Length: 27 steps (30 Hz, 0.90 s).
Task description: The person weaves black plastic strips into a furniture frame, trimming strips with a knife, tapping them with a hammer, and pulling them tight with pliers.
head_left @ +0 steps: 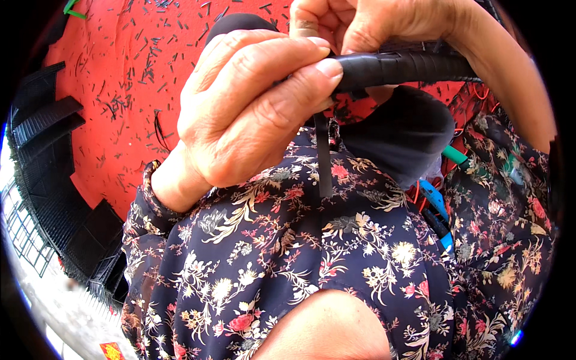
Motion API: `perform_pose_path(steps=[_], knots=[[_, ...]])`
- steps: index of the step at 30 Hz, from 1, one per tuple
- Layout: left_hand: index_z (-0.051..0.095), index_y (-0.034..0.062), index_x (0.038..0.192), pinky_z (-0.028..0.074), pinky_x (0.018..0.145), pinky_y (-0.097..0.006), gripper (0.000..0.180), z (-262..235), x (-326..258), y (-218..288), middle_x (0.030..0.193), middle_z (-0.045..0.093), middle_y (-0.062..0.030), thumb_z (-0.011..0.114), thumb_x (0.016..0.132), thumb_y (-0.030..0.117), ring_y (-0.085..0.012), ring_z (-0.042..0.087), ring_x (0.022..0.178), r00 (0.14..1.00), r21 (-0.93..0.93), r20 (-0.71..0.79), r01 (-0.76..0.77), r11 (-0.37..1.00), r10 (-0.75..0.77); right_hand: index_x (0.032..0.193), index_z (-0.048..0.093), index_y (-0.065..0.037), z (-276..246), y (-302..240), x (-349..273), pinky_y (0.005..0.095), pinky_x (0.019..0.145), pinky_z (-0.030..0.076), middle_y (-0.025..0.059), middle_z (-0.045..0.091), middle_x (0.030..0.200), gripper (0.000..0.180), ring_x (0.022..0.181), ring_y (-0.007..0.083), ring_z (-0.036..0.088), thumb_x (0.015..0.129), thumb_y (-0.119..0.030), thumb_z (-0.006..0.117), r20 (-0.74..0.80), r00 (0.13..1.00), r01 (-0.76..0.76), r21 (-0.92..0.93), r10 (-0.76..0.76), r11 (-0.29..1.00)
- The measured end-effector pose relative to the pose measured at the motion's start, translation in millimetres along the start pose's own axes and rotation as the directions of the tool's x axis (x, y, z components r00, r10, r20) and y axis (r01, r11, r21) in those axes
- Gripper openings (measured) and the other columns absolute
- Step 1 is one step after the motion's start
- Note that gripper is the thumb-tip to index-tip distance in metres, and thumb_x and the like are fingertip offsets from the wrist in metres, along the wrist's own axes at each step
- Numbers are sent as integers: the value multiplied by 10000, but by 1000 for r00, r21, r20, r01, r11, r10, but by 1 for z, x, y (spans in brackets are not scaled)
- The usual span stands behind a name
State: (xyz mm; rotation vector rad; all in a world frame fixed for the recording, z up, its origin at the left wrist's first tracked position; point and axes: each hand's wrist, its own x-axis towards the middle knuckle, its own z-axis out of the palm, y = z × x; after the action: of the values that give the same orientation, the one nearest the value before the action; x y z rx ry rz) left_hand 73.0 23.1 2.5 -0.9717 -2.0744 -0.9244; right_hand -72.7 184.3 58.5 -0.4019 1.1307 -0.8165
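A thick black band wrapped in overlapping flat strips (408,67) runs from the middle toward the upper right. My left hand (252,102) is closed on its left end, thumb and forefinger pinching it. From below those fingers a narrow black strip (324,159) hangs down in front of my flowered shirt. My right hand (366,27) is just beyond the band, its fingers bent and pressed together near my left fingertips. What the right fingers pinch is hidden. Dark woven material shows behind the band under my right wrist.
Short black scraps lie scattered over the red floor covering (132,90). Black woven plastic pieces (48,126) stand along the left side. At my right are a blue-handled tool (434,199), a green rod (454,155) and thin red-orange cords. My dark-clothed knee (414,129) is below the band.
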Motion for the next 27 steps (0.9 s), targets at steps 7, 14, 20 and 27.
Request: perform_pose_path(steps=[7, 14, 20, 27], knots=[[613, -54, 1017, 540, 731, -392, 397, -1, 0, 3, 964, 619, -210, 775, 659, -4, -324, 640, 853, 999, 11, 21, 26, 1000, -27, 941, 570, -3, 5, 1, 2, 230, 485, 542, 53, 637, 750, 220, 608, 116, 640, 742, 32, 656, -74, 997, -33, -114, 24, 993], [621, -62, 1013, 542, 738, -398, 396, 0, 2, 2, 967, 623, -219, 778, 655, -3, -333, 642, 857, 1000, 25, 30, 5, 1000, -6, 967, 579, 0, -11, 4, 3, 217, 492, 525, 42, 636, 764, 198, 595, 97, 617, 773, 3, 619, 98, 995, -28, -31, 31, 999], [614, -73, 1008, 545, 728, -399, 384, 2, -1, 0, 957, 622, -234, 773, 664, -8, -343, 644, 856, 1000, 27, 24, 6, 1000, -7, 1033, 588, 24, -9, 18, 11, 201, 550, 504, 43, 644, 806, 242, 654, 85, 610, 793, 1, 612, 53, 985, 170, -120, -165, 978], [655, -10, 946, 528, 688, -353, 357, 9, -5, -2, 934, 645, -154, 775, 611, 16, -276, 633, 787, 997, 36, -63, 33, 999, -31, 1049, 592, 21, -18, 14, 14, 190, 619, 481, 33, 642, 818, 254, 711, 78, 603, 805, -35, 639, 166, 974, 173, -129, -151, 976]])
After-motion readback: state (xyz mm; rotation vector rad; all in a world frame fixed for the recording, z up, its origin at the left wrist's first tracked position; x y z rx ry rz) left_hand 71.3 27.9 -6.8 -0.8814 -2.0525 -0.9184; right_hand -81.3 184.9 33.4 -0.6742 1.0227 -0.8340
